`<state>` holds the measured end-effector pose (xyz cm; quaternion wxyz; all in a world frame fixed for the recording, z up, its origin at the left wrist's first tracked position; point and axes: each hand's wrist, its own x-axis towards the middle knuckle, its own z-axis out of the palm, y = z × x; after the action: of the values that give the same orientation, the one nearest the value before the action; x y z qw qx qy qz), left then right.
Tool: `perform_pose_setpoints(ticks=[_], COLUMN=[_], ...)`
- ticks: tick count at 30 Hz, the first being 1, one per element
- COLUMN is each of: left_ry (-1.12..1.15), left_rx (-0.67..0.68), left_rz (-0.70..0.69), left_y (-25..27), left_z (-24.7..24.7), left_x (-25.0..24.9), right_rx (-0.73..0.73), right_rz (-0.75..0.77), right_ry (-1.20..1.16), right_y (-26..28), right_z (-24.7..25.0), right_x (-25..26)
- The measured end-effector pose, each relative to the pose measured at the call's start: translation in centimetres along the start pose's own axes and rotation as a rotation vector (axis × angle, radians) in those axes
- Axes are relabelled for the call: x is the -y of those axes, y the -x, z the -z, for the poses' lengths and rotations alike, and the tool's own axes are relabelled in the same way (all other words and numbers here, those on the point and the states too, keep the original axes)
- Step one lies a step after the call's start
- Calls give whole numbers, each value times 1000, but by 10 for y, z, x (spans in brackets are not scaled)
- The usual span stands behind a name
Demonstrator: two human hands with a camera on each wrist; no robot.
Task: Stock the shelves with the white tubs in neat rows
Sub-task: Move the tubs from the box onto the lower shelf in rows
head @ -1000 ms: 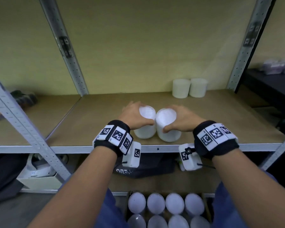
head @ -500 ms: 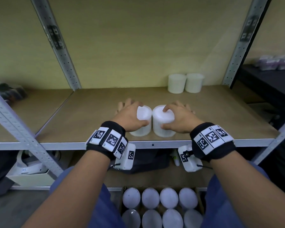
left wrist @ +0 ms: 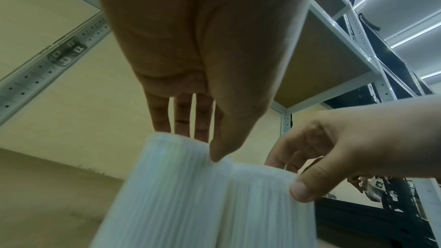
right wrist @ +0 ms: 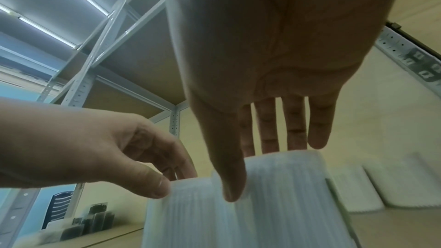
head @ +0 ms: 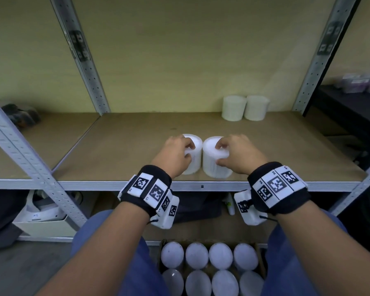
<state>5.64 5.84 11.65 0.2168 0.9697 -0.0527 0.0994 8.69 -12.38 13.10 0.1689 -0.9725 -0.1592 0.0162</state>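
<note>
Two white ribbed tubs stand side by side, touching, near the front edge of the wooden shelf (head: pixel 124 142). My left hand (head: pixel 188 151) grips the left tub (head: pixel 196 161) from above, thumb on the near rim and fingers over the far rim. In the same way my right hand (head: pixel 219 154) grips the right tub (head: pixel 216 170). The left wrist view shows the left hand (left wrist: pixel 198 144) on the left tub (left wrist: pixel 162 186). The right wrist view shows the right hand (right wrist: pixel 260 169) on the right tub (right wrist: pixel 281 186). Another pair of tubs (head: pixel 245 107) stands at the back right.
A cardboard box (head: pixel 263 268) of several white tubs sits on the floor between my knees. Grey perforated uprights (head: pixel 88 67) frame the bay. A dark bag (head: pixel 197 206) and small items lie on the lower shelf, and a dark table (head: pixel 350 110) stands to the right.
Both hands have drawn back a little, from palms lying over the tub tops to fingertips and thumbs gripping the rims. The two tubs stay in the same place near the shelf front.
</note>
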Motion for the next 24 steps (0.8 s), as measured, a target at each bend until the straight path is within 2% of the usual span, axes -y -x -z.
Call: perform_pose_setpoints(ticks=[10,24], left_ry=[23,51], left_rx=[-24,-28], left_rz=[-1,59], left_y=[-44,-169], left_z=[-9,-25], left_x=[15,48], right_rx=[-3,-3], right_rz=[-10,-6], right_ry=[108,110], right_y=[-49,-175], right_z=[5,8], right_x=[-3,-23])
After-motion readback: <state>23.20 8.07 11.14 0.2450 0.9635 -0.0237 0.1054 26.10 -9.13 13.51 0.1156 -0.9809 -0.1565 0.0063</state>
